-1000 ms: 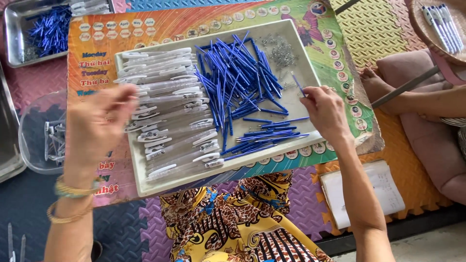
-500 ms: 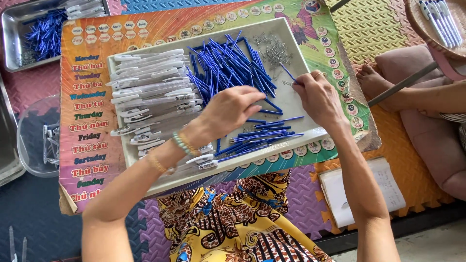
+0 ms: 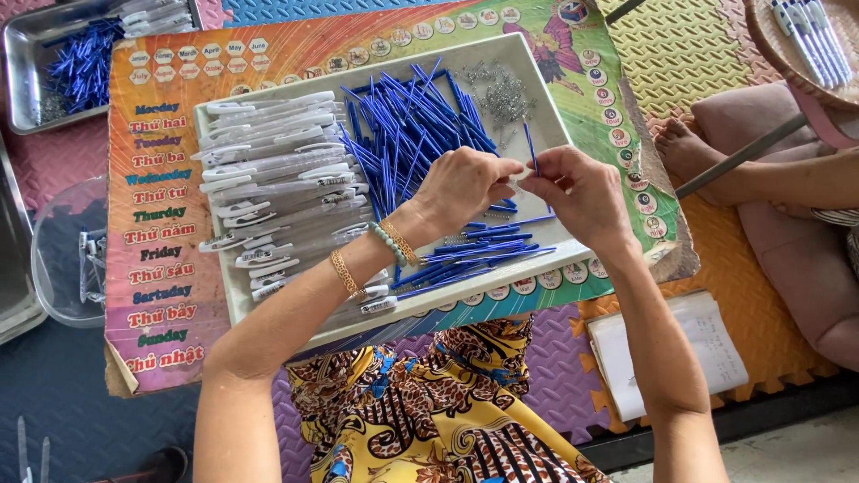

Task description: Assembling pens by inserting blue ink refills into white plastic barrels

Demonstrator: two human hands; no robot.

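Seated at a shallow white rectangular plastic tray (image 3: 234,304), resting on a multicoloured printed cardboard chart (image 3: 161,224) laid over the lap. Right hand (image 3: 580,190) raised above the right half of the tray, thumb and forefinger pinched on a thin blue plastic pen refill (image 3: 531,148), held near upright with its upper end pointing away. Left hand (image 3: 465,185) brought across just beside the right hand, fingertips closed together and meeting the right fingertips at the lower end of the refill; too small to tell whether anything else sits between them. Beaded bracelets worn on the left wrist. Below and behind the hands: a loose heap of blue pen refills (image 3: 407,134) in the tray's middle, a smaller aligned batch of blue refills (image 3: 483,255) near the tray's front edge. In the tray's far right corner: a small cluster of fine metal springs (image 3: 503,94). Along the left half of the tray: rows of clear plastic pen barrels with white clips (image 3: 268,192), lying side by side. At upper left, well apart: a metal tray with more blue refills (image 3: 36,45). At right: another person's bare foot (image 3: 689,152) on the foam floor mat.
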